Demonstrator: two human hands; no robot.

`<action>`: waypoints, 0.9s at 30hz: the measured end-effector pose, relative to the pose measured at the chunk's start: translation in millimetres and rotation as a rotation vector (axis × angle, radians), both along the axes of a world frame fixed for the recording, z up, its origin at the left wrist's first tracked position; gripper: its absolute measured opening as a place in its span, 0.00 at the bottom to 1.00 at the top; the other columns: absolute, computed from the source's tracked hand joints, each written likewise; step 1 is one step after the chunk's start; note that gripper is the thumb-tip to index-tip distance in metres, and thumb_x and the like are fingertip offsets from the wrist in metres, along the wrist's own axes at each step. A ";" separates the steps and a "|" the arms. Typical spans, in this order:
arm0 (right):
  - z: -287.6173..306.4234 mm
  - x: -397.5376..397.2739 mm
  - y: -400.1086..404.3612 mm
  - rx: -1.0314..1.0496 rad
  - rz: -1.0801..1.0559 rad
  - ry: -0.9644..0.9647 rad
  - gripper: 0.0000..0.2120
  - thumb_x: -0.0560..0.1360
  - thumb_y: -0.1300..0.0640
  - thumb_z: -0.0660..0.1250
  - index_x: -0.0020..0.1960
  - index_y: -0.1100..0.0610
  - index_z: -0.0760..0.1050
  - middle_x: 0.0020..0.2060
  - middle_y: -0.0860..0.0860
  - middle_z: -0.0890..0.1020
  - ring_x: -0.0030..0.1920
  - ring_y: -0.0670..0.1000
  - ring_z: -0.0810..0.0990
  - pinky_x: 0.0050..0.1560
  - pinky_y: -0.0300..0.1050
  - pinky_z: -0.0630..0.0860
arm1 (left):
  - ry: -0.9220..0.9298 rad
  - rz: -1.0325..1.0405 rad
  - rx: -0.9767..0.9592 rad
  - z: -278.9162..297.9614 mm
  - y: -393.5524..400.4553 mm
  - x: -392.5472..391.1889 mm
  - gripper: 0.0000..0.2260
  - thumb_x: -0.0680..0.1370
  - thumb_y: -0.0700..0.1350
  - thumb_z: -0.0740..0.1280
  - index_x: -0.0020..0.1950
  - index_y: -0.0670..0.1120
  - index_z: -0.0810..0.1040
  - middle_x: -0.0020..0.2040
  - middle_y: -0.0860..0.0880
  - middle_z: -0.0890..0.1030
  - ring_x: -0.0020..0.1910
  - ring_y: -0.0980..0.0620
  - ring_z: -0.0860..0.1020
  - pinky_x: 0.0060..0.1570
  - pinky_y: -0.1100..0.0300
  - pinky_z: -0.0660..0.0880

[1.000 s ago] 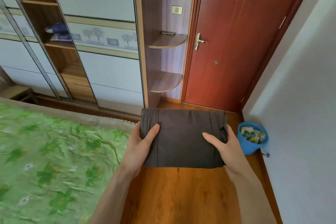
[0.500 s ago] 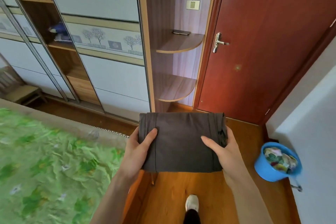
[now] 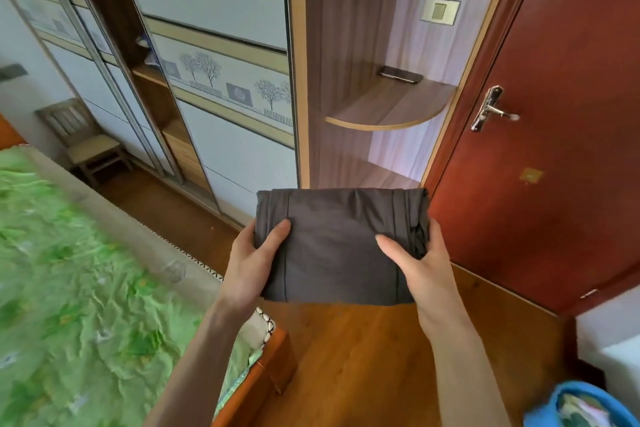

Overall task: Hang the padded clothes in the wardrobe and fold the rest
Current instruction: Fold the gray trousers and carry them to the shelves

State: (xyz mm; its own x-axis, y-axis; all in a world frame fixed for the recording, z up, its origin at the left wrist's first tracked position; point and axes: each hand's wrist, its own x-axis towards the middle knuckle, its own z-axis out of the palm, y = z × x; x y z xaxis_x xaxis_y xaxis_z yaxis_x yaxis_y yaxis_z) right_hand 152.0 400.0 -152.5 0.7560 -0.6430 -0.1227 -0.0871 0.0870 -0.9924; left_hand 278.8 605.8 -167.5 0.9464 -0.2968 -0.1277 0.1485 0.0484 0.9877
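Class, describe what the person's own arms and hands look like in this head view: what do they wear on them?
Both forearms are bare up to the bottom edge of the picture: no sleeves show. The left hand and the right hand wear no gloves, and no rings, watch or bracelet show. The fingernails look short and unpainted.

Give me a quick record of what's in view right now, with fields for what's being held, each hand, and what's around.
held item: folded dark grey garment, flat, carried in the air over the wood floor
left hand: grips the garment's left edge, thumb on top
right hand: grips the right edge, thumb on top
ahead: wardrobe with sliding doors, corner shelf bearing a phone
right: red door, shut
left: bed with green cover
lower right: blue bucket
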 end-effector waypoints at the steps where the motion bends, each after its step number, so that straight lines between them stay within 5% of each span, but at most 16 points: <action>1: -0.1 13.3 -4.8 -0.001 0.017 0.002 0.36 0.74 0.53 0.78 0.76 0.41 0.65 0.63 0.38 0.77 0.62 0.41 0.76 0.63 0.46 0.78 | 0.000 0.019 -0.001 -0.3 -2.7 9.1 0.15 0.78 0.54 0.73 0.62 0.48 0.82 0.54 0.50 0.88 0.55 0.49 0.86 0.54 0.53 0.81; 4: -3.6 57.9 -15.5 0.003 0.079 0.004 0.32 0.75 0.51 0.76 0.73 0.40 0.66 0.59 0.34 0.76 0.57 0.37 0.76 0.53 0.34 0.75 | -0.008 0.081 0.006 -5.4 -4.0 39.3 0.18 0.77 0.55 0.74 0.62 0.47 0.82 0.56 0.48 0.87 0.57 0.47 0.85 0.59 0.48 0.81; 11: -11.6 170.6 -19.8 -0.039 0.250 -0.006 0.22 0.79 0.45 0.69 0.70 0.36 0.67 0.59 0.31 0.76 0.59 0.34 0.76 0.62 0.39 0.74 | -0.030 0.256 0.010 -17.5 9.3 110.9 0.17 0.77 0.58 0.74 0.61 0.49 0.83 0.58 0.47 0.87 0.61 0.44 0.84 0.66 0.39 0.78; 16: -8.3 270.5 -8.8 -0.121 0.405 -0.022 0.19 0.80 0.48 0.70 0.64 0.30 0.67 0.59 0.29 0.76 0.59 0.30 0.75 0.65 0.42 0.73 | -0.010 0.403 -0.048 -18.1 22.2 175.1 0.13 0.81 0.51 0.71 0.62 0.47 0.82 0.57 0.48 0.87 0.59 0.46 0.85 0.64 0.44 0.79; 20: 1.6 356.6 4.3 -0.131 0.533 -0.019 0.17 0.81 0.48 0.69 0.66 0.33 0.71 0.60 0.38 0.80 0.61 0.42 0.80 0.65 0.53 0.78 | -0.005 0.529 -0.093 -12.3 34.7 230.8 0.10 0.82 0.49 0.70 0.61 0.47 0.82 0.56 0.49 0.88 0.58 0.48 0.85 0.60 0.49 0.80; 23: 9.2 413.3 18.0 -0.121 0.623 -0.023 0.15 0.81 0.47 0.69 0.61 0.29 0.71 0.59 0.36 0.79 0.60 0.41 0.79 0.61 0.48 0.78 | -0.010 0.609 -0.114 -7.9 47.3 266.5 0.10 0.82 0.48 0.70 0.62 0.47 0.82 0.56 0.51 0.88 0.57 0.51 0.86 0.56 0.56 0.80; 27: 12.7 480.4 41.5 -0.079 0.717 -0.023 0.16 0.81 0.47 0.69 0.67 0.35 0.73 0.58 0.36 0.81 0.58 0.40 0.81 0.60 0.45 0.78 | -0.015 0.697 -0.124 -2.7 69.1 308.9 0.13 0.81 0.49 0.71 0.65 0.48 0.81 0.58 0.50 0.87 0.58 0.51 0.85 0.60 0.52 0.80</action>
State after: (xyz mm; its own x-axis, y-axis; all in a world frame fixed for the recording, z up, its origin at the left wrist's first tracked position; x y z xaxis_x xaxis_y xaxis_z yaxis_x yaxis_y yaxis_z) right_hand 632.4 441.5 -139.8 0.9972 0.0064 -0.0751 -0.0747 -0.0555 -0.9957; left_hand 587.8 674.9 -170.2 0.9227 0.3671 -0.1179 0.0286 0.2399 0.9704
